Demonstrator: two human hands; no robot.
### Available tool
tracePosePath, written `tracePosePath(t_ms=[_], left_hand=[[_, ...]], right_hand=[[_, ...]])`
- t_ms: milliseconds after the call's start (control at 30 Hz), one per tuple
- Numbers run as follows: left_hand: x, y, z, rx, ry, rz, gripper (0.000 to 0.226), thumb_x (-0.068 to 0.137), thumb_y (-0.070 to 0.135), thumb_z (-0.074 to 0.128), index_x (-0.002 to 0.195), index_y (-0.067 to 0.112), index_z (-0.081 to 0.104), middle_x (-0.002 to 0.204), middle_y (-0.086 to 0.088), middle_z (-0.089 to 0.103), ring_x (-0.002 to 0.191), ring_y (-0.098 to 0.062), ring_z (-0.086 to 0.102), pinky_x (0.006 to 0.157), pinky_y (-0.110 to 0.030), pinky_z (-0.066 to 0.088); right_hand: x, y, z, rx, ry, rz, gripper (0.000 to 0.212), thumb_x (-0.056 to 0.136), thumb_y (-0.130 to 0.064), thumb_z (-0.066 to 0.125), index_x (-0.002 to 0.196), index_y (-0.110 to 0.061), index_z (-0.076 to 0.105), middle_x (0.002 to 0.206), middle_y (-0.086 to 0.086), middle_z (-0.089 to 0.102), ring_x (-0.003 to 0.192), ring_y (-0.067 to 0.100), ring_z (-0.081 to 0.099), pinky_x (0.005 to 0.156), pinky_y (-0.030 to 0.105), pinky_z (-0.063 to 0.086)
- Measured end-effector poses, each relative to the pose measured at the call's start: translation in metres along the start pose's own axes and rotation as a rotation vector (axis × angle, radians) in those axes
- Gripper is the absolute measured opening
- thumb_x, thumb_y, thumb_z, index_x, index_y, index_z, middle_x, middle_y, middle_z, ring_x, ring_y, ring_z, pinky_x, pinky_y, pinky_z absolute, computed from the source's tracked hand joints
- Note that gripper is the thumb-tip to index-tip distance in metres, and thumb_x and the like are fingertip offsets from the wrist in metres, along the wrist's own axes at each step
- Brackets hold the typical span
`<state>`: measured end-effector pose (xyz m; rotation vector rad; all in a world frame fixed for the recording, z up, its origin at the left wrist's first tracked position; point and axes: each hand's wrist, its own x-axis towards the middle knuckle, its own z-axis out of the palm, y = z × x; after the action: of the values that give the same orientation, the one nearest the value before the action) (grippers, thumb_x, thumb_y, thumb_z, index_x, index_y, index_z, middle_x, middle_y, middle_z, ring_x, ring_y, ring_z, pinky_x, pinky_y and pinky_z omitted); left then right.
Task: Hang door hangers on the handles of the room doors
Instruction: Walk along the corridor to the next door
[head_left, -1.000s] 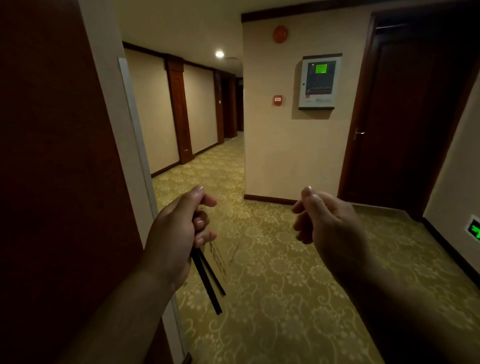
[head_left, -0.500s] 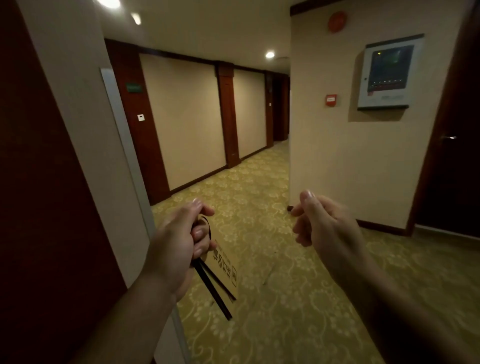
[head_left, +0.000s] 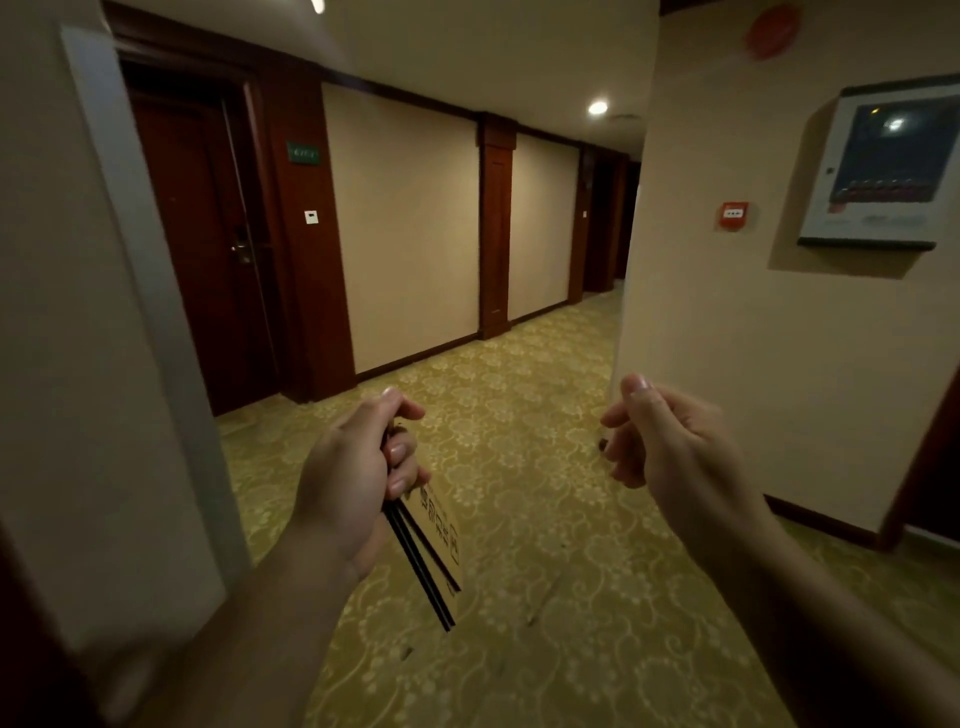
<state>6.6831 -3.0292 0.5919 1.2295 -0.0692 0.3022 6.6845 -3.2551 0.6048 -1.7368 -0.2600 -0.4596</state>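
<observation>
A: How is the light?
B: Dim and warm. One ceiling spot (head_left: 598, 107) burns white far ahead; a second lamp (head_left: 317, 5) is a streak at the top edge.
A: Glare?
B: A bright reflection on the glass of the panel (head_left: 893, 156), which throws a soft shadow below and to its left.
A: And sharpness?
B: Soft. The near wall (head_left: 78, 364) at left smears with blur, and the door (head_left: 202, 249) recess is almost black. Straight lines bow toward the edges. The left hand (head_left: 348, 488) and right hand (head_left: 675, 447) are fairly crisp, the hangers (head_left: 439, 525) legible only as blurred print.
</observation>
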Motion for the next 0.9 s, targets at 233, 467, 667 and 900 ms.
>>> tracePosePath(t_ms=[233,467,667,900], left_hand=[[0.102,-0.019,0.014,0.021,0.020,0.017,0.030,0.101,0.031,0.044,0.083,0.012,0.059,0.054,0.004,0.036,0.043,-0.011,0.030,0.065,-0.037,0.041],[0.198,-0.044,0.006,0.103,0.131,0.063,0.030,0.101,0.032,0.045,0.083,0.014,0.061,0.055,0.005,0.037,0.043,-0.012,0.031,0.066,-0.037,0.043],[0.287,-0.064,0.006,0.148,0.245,0.119,0.030,0.101,0.031,0.046,0.082,0.013,0.062,0.056,0.004,0.037,0.043,-0.012,0.031,0.067,-0.037,0.044],[0.367,-0.085,-0.001,0.193,0.382,0.147,0.029,0.100,0.030,0.045,0.085,0.010,0.060,0.057,0.002,0.035,0.044,-0.012,0.031,0.065,-0.035,0.044]], right_hand=[[0.098,0.041,0.031,0.032,-0.043,0.006,0.046,0.093,-0.051,0.041,0.085,-0.012,0.065,0.073,0.009,0.063,0.068,0.022,0.060,0.060,0.034,0.049],[0.202,0.091,0.081,0.085,-0.105,0.024,0.044,0.098,-0.047,0.040,0.083,-0.014,0.066,0.067,0.003,0.064,0.064,0.016,0.061,0.060,0.031,0.051],[0.306,0.138,0.112,0.149,-0.223,0.006,0.046,0.098,-0.049,0.041,0.081,-0.014,0.067,0.065,0.002,0.065,0.060,0.015,0.060,0.059,0.032,0.050],[0.416,0.184,0.165,0.178,-0.369,0.026,0.046,0.097,-0.051,0.039,0.078,-0.019,0.066,0.065,0.002,0.066,0.057,0.009,0.061,0.055,0.026,0.049]])
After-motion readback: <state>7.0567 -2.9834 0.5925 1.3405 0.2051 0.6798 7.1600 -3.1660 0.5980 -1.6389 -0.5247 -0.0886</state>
